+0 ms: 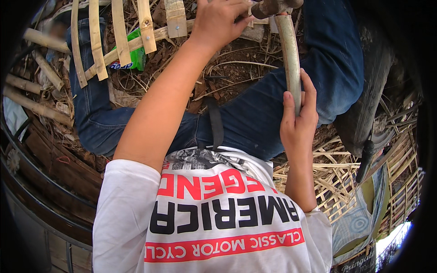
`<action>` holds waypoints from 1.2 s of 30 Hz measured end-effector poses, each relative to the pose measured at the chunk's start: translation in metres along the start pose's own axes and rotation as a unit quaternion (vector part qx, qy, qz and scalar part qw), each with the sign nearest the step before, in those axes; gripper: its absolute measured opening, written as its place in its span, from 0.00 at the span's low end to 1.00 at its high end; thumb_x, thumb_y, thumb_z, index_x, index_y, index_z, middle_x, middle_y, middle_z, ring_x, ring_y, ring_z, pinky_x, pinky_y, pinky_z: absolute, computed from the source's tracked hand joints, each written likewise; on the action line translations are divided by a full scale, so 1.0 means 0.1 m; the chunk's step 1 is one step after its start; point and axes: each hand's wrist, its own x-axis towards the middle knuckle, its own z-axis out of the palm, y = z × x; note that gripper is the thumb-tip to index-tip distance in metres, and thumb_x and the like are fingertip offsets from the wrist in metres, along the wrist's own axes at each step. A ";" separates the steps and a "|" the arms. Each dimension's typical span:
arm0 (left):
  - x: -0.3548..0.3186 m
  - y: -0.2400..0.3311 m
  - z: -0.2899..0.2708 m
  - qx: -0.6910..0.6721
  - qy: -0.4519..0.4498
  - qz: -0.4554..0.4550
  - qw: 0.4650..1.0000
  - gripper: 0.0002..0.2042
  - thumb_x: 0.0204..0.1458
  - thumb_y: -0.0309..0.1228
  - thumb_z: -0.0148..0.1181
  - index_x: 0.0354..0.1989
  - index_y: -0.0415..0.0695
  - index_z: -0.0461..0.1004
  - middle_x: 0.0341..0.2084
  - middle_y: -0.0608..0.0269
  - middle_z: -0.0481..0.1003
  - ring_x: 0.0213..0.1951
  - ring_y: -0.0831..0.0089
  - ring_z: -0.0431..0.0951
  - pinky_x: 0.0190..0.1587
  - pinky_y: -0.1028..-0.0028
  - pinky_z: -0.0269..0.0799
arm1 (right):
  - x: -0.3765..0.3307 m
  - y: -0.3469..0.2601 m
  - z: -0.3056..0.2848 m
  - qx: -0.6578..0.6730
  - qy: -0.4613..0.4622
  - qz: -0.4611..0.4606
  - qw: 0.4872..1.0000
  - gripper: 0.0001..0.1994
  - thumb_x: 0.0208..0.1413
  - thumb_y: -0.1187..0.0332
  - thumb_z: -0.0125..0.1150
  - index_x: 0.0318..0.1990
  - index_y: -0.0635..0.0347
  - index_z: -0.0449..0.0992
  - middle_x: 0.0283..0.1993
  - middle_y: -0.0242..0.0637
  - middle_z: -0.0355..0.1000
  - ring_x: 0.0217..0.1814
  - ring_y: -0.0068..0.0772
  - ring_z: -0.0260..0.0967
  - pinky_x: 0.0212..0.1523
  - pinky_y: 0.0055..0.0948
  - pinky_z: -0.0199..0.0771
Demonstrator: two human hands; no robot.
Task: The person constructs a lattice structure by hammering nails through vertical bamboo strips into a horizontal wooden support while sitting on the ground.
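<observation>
Currently nailing is in hand: right hand (298, 120) grips the hammer handle (289, 57); left hand (218, 20), fingers curled, steadies something small on the bamboo frame (132, 43). Next blow needs accurate aim.

Left hand (217, 20) outstretched, right hand (298, 120) clenched.

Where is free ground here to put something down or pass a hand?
One fairly bare patch of soil lies between the left forearm and the hammer handle held by the right hand. It is crowded at upper left, where the bamboo slat frame and bamboo poles lie, and at lower right, on the woven bamboo lattice.
</observation>
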 end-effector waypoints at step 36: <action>-0.07 0.01 0.07 -0.035 0.068 -0.005 0.997 0.08 0.45 0.27 0.66 0.35 0.43 0.80 0.32 0.55 0.82 0.52 0.57 0.79 0.68 0.42 0.50 | -0.02 0.12 0.07 0.003 0.057 -0.086 0.995 0.22 0.67 0.74 0.53 0.67 0.58 0.61 0.44 0.38 0.76 0.30 0.15 0.62 0.32 0.18 0.64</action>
